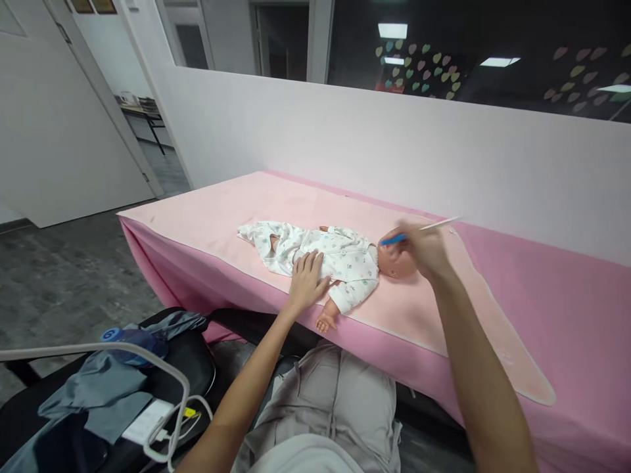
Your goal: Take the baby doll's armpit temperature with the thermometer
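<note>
A baby doll (345, 259) in a white patterned sleepsuit lies on its back on a pale pink mat (236, 210), head to the right. My left hand (306, 281) rests flat on the doll's belly, fingers spread. My right hand (424, 248) sits over the doll's head (394, 261) and pinches a thin stick with a blue tip (394, 240); the blue end points at the doll's face and the white end sticks out to the right.
The mat lies on a long table under a darker pink cloth (566, 309), against a white partition wall (394, 144). A black chair (187, 355) at lower left holds grey clothing, a blue bottle (129, 337) and a white cable. My lap is below the table edge.
</note>
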{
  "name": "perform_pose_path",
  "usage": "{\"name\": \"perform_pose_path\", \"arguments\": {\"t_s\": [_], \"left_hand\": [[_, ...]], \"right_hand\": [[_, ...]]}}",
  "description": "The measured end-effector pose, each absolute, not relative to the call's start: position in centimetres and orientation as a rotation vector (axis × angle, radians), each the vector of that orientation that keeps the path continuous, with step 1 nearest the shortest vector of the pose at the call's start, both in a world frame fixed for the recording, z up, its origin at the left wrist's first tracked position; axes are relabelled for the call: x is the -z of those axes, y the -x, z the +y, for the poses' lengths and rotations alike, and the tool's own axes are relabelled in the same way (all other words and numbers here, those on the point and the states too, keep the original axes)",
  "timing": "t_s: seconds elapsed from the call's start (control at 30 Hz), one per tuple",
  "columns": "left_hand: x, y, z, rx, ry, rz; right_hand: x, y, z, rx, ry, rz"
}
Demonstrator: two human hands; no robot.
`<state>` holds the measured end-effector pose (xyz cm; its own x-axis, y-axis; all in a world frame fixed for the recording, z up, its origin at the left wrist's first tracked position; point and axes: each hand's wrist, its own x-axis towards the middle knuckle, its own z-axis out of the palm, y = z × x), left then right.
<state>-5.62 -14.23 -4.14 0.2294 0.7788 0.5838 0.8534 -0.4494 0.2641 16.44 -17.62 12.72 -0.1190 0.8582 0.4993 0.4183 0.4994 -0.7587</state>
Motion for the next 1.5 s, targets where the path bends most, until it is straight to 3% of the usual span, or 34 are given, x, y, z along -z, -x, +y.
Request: {"name": "perform_pose_path", "arguments": {"t_s": [0.37,0.57,0.83,1.03,1.27,1.4,1.5], "left_hand": [[4.3,5.7,-14.0,1.063,2.366,-1.557],[4.1,5.7,-14.3,1.073,2.367,-1.566],[4.1,5.7,-14.3,1.071,2.369,-1.581],[2.5,5.0,-14.6,1.298,2.357,-1.597],[-3.5,0.0,-8.6,1.232,2.824,-1.099],[-3.9,-1.8,-3.7,1.097,3.108,-1.245],[-3.2,-1.3,-2.3,1.196,3.364,-1.220]], "right_hand": [[-14.2,-16.7,-19.1,-0.701,1.001,-1.664],[-9.4,-15.2,-18.3,-0.685,1.210,-1.682],[-1.3,-20.0,-18.4,-0.117,1.770,-1.953],[3.0,-20.4,-17.5,0.147,1.664,-2.075],[0.2,-18.6,-15.9,0.089,1.648,-1.793],[-2.3,-15.9,-12.6,0.169,1.411,-1.636],[-0.9,-14.1,-10.2,0.251,1.293,-1.667]]}}
